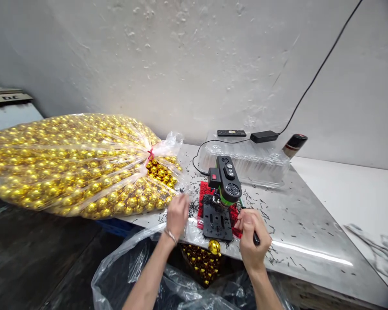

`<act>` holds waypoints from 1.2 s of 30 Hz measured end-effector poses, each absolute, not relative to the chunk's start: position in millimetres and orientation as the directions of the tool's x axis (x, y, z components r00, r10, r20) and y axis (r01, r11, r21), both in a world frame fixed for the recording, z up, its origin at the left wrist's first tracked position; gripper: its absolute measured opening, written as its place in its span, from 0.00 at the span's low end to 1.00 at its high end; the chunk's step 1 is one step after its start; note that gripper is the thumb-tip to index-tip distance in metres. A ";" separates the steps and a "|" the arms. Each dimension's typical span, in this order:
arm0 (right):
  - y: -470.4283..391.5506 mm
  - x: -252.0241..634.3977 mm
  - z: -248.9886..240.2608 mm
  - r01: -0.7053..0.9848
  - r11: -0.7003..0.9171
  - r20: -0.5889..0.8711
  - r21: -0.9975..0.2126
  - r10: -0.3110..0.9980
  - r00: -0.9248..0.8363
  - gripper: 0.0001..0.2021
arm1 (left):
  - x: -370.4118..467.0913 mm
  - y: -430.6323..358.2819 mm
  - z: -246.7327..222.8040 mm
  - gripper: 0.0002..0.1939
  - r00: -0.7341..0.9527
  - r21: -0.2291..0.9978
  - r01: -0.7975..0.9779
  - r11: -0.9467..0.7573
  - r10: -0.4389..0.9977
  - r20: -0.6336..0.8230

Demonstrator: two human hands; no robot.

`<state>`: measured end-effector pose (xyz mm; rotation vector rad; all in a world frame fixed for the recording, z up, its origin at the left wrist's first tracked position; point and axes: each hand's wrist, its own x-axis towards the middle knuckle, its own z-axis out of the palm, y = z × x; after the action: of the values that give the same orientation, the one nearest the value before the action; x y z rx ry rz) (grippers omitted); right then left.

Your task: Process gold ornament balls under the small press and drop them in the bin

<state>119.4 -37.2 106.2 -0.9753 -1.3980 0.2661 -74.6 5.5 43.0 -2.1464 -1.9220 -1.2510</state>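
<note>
My right hand [254,236] is wrapped around the black-ended lever handle [256,238] at the side of a small black and green press-like machine [229,178]. Below its head lies a slotted black base plate [217,218] on a red mat [201,217]. One shiny gold ball [214,247] is just off the plate's front edge. My left hand [177,212] hovers left of the machine, near the gold balls [163,174] at a hole in a big clear bag [67,165]. Its fingers are blurred, so what they hold, if anything, does not show.
An open clear plastic bag [111,269] hangs at the table's front, with gold balls [202,262] inside. Black scraps litter the metal tabletop [305,219]. Behind the machine are a clear plastic tray [261,172], a power adapter [264,137] with cord, and a dark-capped can [295,144].
</note>
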 end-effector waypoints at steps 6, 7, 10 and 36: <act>-35.9 120.5 103.3 0.372 0.623 0.716 -0.688 0.666 0.209 0.14 | -124.2 93.5 88.1 0.15 -0.245 0.133 0.961 0.244 0.970 -0.011; -35.9 120.5 103.2 0.374 0.626 0.719 -0.684 0.664 0.205 0.14 | -126.0 100.3 89.2 0.13 -0.236 0.139 0.960 0.241 0.970 -0.055; -36.0 120.6 103.7 0.383 0.630 0.726 -0.676 0.659 0.198 0.14 | -125.8 111.3 88.6 0.09 -0.217 0.176 0.955 0.239 0.967 -0.136; -37.3 123.1 110.5 0.416 0.666 0.765 -0.619 0.631 0.129 0.13 | -36.1 -10.2 49.2 0.14 0.058 0.716 -0.588 0.376 0.903 -0.426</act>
<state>123.1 -37.3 110.5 -0.9136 -1.4948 0.1927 -36.1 -10.2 49.2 -1.1937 -2.9003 -3.5078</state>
